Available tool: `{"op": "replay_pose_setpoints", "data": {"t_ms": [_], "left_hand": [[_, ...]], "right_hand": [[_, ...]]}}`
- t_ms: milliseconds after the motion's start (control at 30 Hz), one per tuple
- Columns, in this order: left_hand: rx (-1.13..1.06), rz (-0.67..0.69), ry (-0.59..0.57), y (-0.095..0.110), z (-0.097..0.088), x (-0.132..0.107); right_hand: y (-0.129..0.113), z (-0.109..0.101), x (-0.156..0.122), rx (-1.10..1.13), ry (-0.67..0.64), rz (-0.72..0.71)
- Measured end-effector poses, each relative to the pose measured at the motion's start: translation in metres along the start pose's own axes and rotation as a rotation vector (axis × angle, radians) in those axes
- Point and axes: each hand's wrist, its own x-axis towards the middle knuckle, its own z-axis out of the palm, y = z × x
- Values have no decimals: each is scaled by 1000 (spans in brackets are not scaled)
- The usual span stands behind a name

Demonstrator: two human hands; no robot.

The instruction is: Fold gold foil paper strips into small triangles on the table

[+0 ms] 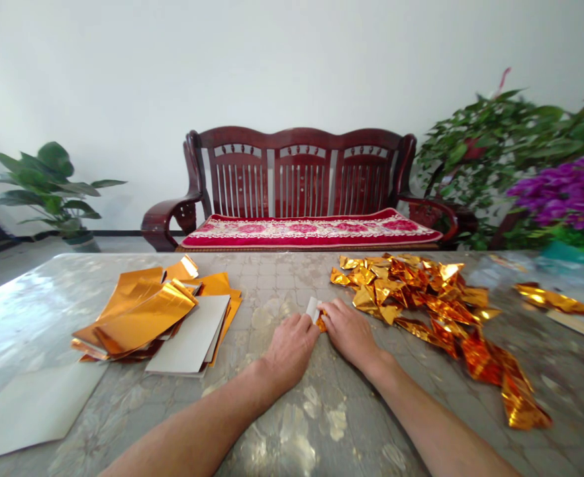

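My left hand [294,344] and my right hand [349,331] meet over the middle of the table. Between them is a small piece of gold foil paper [312,308], its pale back showing at the top and a bit of gold at the right fingers. Both hands are closed on it, with the fingertips partly hidden. To the left lies a loose stack of gold foil sheets [138,311], with a white-backed sheet [187,338] on its near side. Right of my right hand spreads a heap of folded gold foil pieces [421,298].
A single pale sheet [34,404] lies at the table's left. Clear plastic [500,271] and one folded foil piece [560,299] are at the far right. Behind the patterned table [292,411] stands a wooden bench [302,172], with plants [53,185] and purple flowers [565,192] at the sides.
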Motion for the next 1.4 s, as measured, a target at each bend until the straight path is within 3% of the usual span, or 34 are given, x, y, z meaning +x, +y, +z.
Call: {"op": "replay_pose_setpoints", "data": {"t_ms": [333, 667, 933, 1100, 1400], "left_hand": [[6, 10, -13, 1, -3, -1], [-25, 58, 87, 2, 1, -4], [-17, 79, -42, 5, -3, -4], [12, 104, -24, 11, -5, -8], [-4, 115, -10, 15, -4, -8]], "right_hand": [[2, 2, 0, 27, 29, -2], [1, -5, -4, 108, 8, -54], [2, -4, -3, 118, 54, 65], [4, -2, -3, 6, 105, 118], [4, -2, -1, 151, 121, 110]]}}
